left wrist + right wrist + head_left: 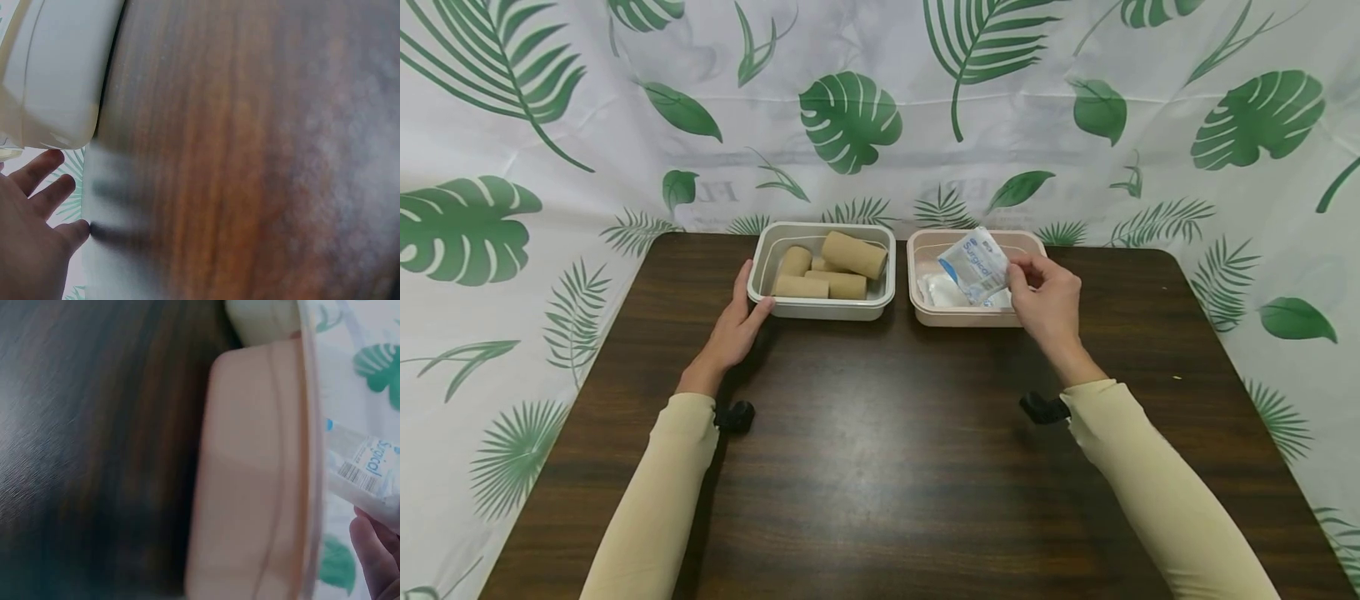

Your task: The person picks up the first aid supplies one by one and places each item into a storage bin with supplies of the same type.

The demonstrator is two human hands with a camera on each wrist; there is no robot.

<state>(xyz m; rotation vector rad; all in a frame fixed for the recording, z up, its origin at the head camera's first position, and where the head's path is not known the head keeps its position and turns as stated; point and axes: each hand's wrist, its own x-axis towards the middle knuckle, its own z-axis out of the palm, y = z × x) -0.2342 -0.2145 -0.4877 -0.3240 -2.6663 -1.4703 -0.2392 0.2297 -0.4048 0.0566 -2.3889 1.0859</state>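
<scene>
My right hand (1051, 302) pinches a small clear-and-white packet (976, 265) printed "Surgical", with a blue corner, above a pink plastic tray (958, 317). More white packets (942, 292) lie in that tray. The right wrist view shows the packet (369, 461) beyond the tray's rim, near my fingers (374, 553). At the left, my left hand (730, 327) touches the near left corner of a white tray (827, 312), thumb at its front rim and fingers stretched along its side. Several tan rolls (853, 255), like bandage rolls, lie inside it.
Both trays stand side by side, a narrow gap apart, near the far edge of a dark wood-grain table (880, 450). Behind hangs a white cloth (737, 167) with green leaf prints. A black wrist mount (735, 417) sits at each sleeve cuff.
</scene>
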